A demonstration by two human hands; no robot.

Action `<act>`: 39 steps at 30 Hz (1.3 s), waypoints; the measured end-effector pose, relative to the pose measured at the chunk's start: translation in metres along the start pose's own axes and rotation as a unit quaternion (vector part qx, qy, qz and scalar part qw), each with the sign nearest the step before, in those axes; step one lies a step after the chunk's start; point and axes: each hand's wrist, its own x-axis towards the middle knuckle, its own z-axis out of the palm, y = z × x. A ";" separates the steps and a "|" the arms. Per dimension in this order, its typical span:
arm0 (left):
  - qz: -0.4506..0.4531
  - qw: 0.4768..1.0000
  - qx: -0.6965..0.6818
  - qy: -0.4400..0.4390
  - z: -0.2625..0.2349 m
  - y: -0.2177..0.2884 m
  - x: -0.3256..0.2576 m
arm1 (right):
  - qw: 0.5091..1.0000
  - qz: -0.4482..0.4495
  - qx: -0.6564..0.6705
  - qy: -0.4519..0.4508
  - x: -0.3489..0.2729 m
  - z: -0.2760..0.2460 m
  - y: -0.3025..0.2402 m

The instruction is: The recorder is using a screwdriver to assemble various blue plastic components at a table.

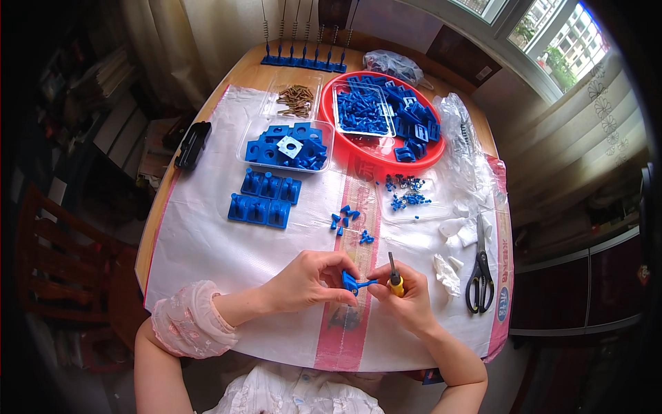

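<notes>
Between the fingers of my left hand (314,278) is a small blue plastic part (349,281) with a square base and a thin stem pointing right. My right hand (407,300) pinches the end of that stem with thumb and fingertip. The same hand also grips a yellow-handled screwdriver (395,283), its dark shaft pointing away from me. Just beyond my hands lie a few loose blue cone-shaped pieces (345,218) and a small cluster of blue bits (366,237). Two rows of assembled blue parts (259,210) stand farther left.
A red basin (338,148) and clear tubs (243,155) hold blue parts. Brass-coloured screws (295,101) lie in another tub. Black scissors (480,279) and crumpled white scraps (447,274) are at right. A black case (192,145) sits left; a blue rack with springs (303,63) stands behind.
</notes>
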 end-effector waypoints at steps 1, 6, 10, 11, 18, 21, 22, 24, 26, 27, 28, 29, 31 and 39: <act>0.001 1.000 0.015 -0.004 -0.001 0.001 0.000 | 1.000 0.008 0.007 0.010 0.000 0.000 0.001; 0.000 0.996 -0.081 0.025 0.002 0.000 0.001 | 0.998 -0.022 0.000 0.051 0.001 -0.001 0.003; 0.001 0.991 -0.129 0.020 0.001 -0.005 0.004 | 0.998 -0.048 -0.009 0.042 0.000 -0.005 0.005; -0.006 0.991 -0.134 0.019 0.001 -0.004 0.004 | 0.998 -0.051 -0.007 0.041 -0.001 -0.005 0.005; -0.038 0.988 -0.152 0.004 -0.001 -0.004 0.003 | 0.999 -0.024 -0.013 0.026 -0.001 -0.005 0.005; -0.045 0.986 -0.158 -0.001 0.000 -0.001 0.003 | 0.997 -0.064 -0.014 0.026 -0.001 -0.001 0.000; -0.047 0.986 -0.159 -0.001 0.001 0.000 0.003 | 0.995 -0.091 -0.027 0.020 0.001 -0.001 0.000; -0.050 0.985 -0.165 -0.007 0.000 -0.005 0.004 | 0.991 -0.121 -0.044 0.019 0.002 0.001 0.001; -0.061 0.983 -0.174 -0.018 0.001 -0.005 0.004 | 0.990 -0.131 -0.051 0.030 0.003 0.003 0.003; -0.070 0.981 -0.180 -0.026 0.001 -0.005 0.004 | 0.990 -0.122 -0.059 0.027 0.003 0.002 0.002; -0.079 0.979 -0.187 -0.033 0.002 -0.005 0.003 | 0.991 -0.113 -0.067 0.024 0.002 0.000 -0.001; -0.074 0.981 -0.178 -0.035 0.002 -0.004 0.003 | 0.992 -0.104 -0.076 0.020 0.002 -0.001 -0.003; -0.065 0.985 -0.158 -0.039 0.001 -0.003 0.003 | 0.991 -0.103 -0.083 0.036 0.000 0.000 -0.004; -0.038 0.986 -0.147 -0.064 0.000 -0.009 0.003 | 0.992 -0.077 -0.096 0.036 -0.001 -0.001 -0.007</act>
